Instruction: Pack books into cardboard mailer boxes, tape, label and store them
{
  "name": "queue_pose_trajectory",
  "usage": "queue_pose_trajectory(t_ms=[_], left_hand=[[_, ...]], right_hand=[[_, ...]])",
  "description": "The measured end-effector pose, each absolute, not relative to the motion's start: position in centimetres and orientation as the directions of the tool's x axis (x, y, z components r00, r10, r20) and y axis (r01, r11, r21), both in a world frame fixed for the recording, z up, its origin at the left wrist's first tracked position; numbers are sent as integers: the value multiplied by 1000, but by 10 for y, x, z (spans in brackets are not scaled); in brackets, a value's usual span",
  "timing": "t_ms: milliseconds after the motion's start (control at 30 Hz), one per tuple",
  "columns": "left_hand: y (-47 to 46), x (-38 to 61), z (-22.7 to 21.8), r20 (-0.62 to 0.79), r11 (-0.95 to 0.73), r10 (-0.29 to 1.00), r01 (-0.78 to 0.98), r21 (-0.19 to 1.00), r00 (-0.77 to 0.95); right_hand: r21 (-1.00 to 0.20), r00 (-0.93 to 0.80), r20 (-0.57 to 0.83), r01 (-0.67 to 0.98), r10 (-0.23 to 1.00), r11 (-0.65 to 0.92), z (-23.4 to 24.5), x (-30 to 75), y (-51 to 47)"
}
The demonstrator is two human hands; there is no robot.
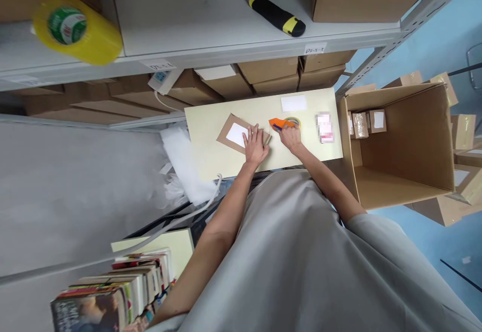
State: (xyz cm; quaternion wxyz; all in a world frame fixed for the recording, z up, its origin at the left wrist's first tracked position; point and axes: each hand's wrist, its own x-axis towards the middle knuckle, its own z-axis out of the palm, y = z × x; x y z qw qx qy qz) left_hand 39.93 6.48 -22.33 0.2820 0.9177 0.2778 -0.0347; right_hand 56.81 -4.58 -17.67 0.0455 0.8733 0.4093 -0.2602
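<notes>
View from above the person's shoulders, centre of frame. The left hand [255, 143] lies flat, palm down, on a flat brown cardboard parcel [230, 130] bearing a white rectangular label. Its fingers [251, 132] are spread open and rest partly on the label's right edge, gripping nothing. The parcel lies at an angle on the pale yellow worktop [222, 163], just left of centre.

Just to the right, the right hand [291, 136] is closed around an orange tape dispenser [277, 123]. The dispenser carries a roll of clear tape and sits on the worktop close beside the parcel's right end. Whether dispenser and parcel touch cannot be told.

Further along the worktop lie a white paper slip [293, 103], near the far edge, and a blurred pink-and-white item [325, 127].

At right of frame stands a large open cardboard box [406, 171], with small labelled parcels [367, 122] in its upper left corner.

Across the top of the frame runs a grey metal shelf [196, 18]. On it are a black-and-yellow utility knife [274, 14] and, at upper left, a yellow roll of tape [77, 29].

White foam wrapping [181, 161] hangs left of the worktop. A stack of books [113, 292] fills the lower left corner.
</notes>
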Motion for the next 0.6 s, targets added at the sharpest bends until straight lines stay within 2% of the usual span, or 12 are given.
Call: queue_pose_trajectory(t_ms=[200,400,600], left_hand=[[49,388,-219,-194,-698,430,462,547,881],[48,384,-218,-203,-700,423,460,546,883],[52,382,-217,-228,-708,395,453,542,890]], right_hand=[[-144,719,-371,581,588,-801,-182,594,-36],[-212,639,-384,642,667,-737,-196,588,-56],[-250,627,-417,617,658,-746,-221,573,-94]])
